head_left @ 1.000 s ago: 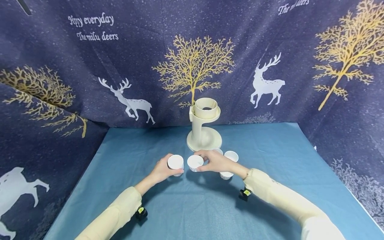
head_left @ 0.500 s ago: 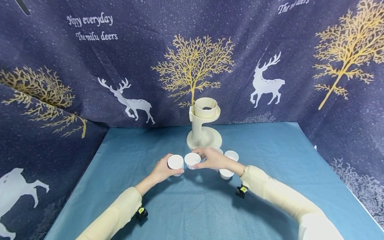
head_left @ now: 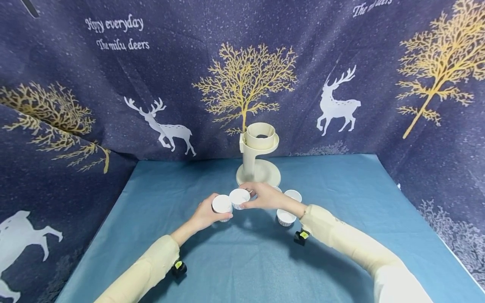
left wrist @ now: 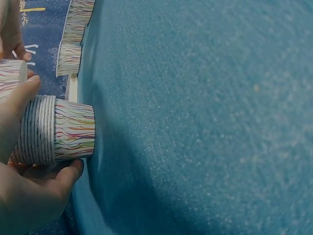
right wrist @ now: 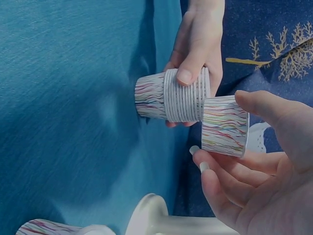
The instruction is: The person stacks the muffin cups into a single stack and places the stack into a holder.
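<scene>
My left hand (head_left: 203, 217) grips a stack of nested paper cups (left wrist: 74, 129), white with wavy coloured lines, upright and close over the blue cloth. The thumb lies along the stacked rims and the fingers wrap the far side. My right hand (head_left: 266, 196) pinches a single paper cup (right wrist: 224, 126) of the same pattern between thumb and fingers, mouth up. This cup is held a little higher, its base overlapping the top rim of the stack in the right wrist view. In the head view both mouths show white and side by side.
A cream stand (head_left: 248, 165) with a ring-shaped holder on top and a round base stands behind the hands. To the right, on the blue tablecloth (head_left: 242, 261), are a front paper cup (head_left: 286, 218), one behind it (head_left: 293, 195), and another partly hidden by my right hand.
My right hand has moved left and slightly away from me with the single cup, bringing it up to the stack. The left hand and its stack have stayed in place.
</scene>
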A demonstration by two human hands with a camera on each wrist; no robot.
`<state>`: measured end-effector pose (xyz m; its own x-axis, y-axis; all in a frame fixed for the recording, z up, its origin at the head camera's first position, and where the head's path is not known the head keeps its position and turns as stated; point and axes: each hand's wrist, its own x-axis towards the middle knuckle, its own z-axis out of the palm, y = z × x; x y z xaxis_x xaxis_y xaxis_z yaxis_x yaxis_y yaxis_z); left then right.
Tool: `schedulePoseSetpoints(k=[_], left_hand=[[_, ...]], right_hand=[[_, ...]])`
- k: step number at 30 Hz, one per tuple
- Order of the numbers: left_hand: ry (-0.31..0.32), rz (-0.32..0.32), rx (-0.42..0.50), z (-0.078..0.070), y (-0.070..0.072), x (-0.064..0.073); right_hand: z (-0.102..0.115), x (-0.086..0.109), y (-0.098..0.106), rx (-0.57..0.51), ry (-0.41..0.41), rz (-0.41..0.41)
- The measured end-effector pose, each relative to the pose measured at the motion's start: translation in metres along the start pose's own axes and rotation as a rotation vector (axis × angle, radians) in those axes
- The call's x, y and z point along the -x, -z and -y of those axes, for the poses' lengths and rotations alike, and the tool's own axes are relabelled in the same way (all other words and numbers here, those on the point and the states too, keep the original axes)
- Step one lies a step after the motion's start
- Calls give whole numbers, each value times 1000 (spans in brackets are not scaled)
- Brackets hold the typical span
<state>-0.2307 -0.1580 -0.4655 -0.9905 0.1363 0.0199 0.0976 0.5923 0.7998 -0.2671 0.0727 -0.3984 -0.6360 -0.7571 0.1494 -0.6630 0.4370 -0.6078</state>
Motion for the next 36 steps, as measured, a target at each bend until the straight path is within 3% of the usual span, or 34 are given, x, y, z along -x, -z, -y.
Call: schedulePoseSetpoints(k=[3,7,10,15,19,36], left_hand=[[-9,2,14,-1,0,1],[-69,-14,10,0,0,3],[-91,-27,4,1,0,4],[-29,1,31,1,1,3],[2,31,51,1,1,2],[-10,40,73,4,1,3]], right_hand=[[2,-2,0,-2,-7,-2],[2,-5,0,5,-5,-19],[2,-7,-2,24,32,-39],[5,-14,-6,17,74,-28],[9,-20,-8,-17,47,12],[18,-41,-16,8,36,95]])
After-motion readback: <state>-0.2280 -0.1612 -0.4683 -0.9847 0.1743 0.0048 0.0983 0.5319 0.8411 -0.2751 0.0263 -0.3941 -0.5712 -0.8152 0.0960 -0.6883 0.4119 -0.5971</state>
